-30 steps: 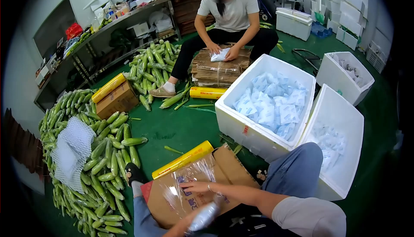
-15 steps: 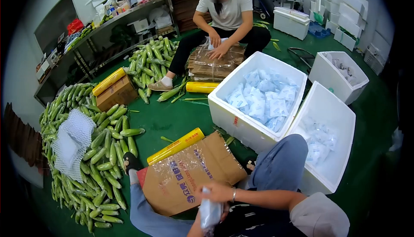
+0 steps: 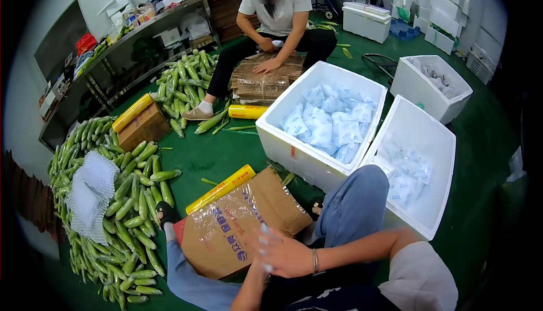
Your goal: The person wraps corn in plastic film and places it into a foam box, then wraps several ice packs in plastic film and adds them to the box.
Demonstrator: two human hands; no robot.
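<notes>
My right hand (image 3: 285, 252), a metal bracelet at its wrist, lies across the front of my left hand (image 3: 261, 271) above the lap. Between them is a pale plastic ice pack (image 3: 268, 268), of which only small bits show; the rest is covered by my fingers. Both hands are closed around it, the right one smeared by motion. Just beyond them, a flat brown cardboard carton (image 3: 223, 240) with purple print lies across my lower legs. To the right, a white foam box (image 3: 317, 164) holds many similar white-blue packs (image 3: 322, 124).
A second foam box (image 3: 435, 181) with packs stands at my right knee. A yellow film roll (image 3: 220, 189) lies behind the carton. Plastic-wrapped corn (image 3: 133, 215) is heaped on the left. Opposite, a co-worker (image 3: 277, 11) sits behind stacked cardboard (image 3: 266, 82).
My right hand has moved over the pack, hiding most of it. The view has shifted slightly right, and the co-worker's hands have moved apart.
</notes>
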